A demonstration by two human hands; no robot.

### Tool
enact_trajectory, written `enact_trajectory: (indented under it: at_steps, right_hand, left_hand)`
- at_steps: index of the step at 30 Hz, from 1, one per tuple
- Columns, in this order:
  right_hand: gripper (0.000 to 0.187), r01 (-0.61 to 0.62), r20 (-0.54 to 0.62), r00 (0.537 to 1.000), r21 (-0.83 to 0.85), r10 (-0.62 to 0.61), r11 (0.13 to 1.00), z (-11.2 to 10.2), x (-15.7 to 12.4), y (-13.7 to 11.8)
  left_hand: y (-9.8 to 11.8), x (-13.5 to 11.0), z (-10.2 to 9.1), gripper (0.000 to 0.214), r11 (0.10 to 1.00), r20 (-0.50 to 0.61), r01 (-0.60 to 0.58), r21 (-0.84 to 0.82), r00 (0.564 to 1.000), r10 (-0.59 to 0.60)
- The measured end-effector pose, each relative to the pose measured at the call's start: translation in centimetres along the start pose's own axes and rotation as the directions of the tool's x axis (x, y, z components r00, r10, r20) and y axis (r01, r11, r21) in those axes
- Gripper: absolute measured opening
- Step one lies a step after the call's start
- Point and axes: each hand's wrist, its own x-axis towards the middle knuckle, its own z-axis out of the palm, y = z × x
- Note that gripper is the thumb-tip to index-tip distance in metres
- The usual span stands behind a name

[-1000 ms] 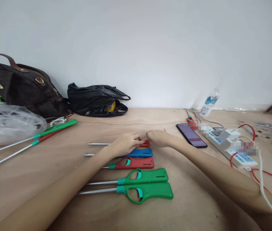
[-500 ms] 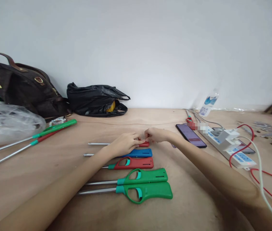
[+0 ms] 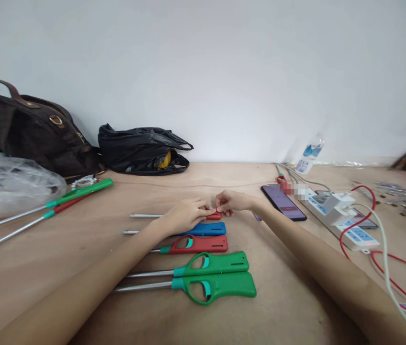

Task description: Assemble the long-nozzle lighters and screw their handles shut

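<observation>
Several long-necked gas lighters lie side by side on the table before me, their metal tubes pointing left. My left hand (image 3: 188,214) is closed over the farthest one, a red gas lighter (image 3: 215,216), its fingertips on the handle. At the far edge of that handle, my right hand (image 3: 231,201) pinches with thumb and forefinger; what is between them is too small to make out. Closer to me come a blue lighter (image 3: 213,229), another red lighter (image 3: 210,243) and two green lighters (image 3: 233,261) touching along their handles. My left forearm covers parts of the tubes.
A power strip (image 3: 359,237) with plugs and cables stands right, beside a phone (image 3: 284,203). Behind are a water bottle (image 3: 310,154) and a black plastic bag (image 3: 134,151). Left, a dark handbag (image 3: 41,132) and clear bag (image 3: 12,184) sit near more lighters (image 3: 81,191).
The view has shifted very slightly. Both hands stay at the far red lighter; my right fingertips have moved a little, with more red showing between the hands.
</observation>
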Motion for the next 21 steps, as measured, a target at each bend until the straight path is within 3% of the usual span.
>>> enact_trajectory:
  at_steps: [14,18,21]
  right_hand:
    - [0.009,0.012,0.033,0.999,0.068,-0.014,0.998,-0.4,-0.1,0.0]
    - [0.01,-0.063,-0.106,0.993,-0.177,0.044,0.982,-2.3,-1.8,-1.5]
    - [0.029,-0.318,-0.265,0.941,-0.472,0.212,0.823,-4.3,-3.7,-1.8]
  left_hand:
    - [0.0,-0.1,0.0,0.034,1.0,0.015,0.007,0.007,1.0,-0.007]
    - [0.0,-0.1,0.0,0.032,1.0,-0.011,0.021,-0.008,1.0,-0.021]
    - [0.0,-0.2,0.1,0.029,0.999,-0.003,0.043,-0.015,0.999,-0.043]
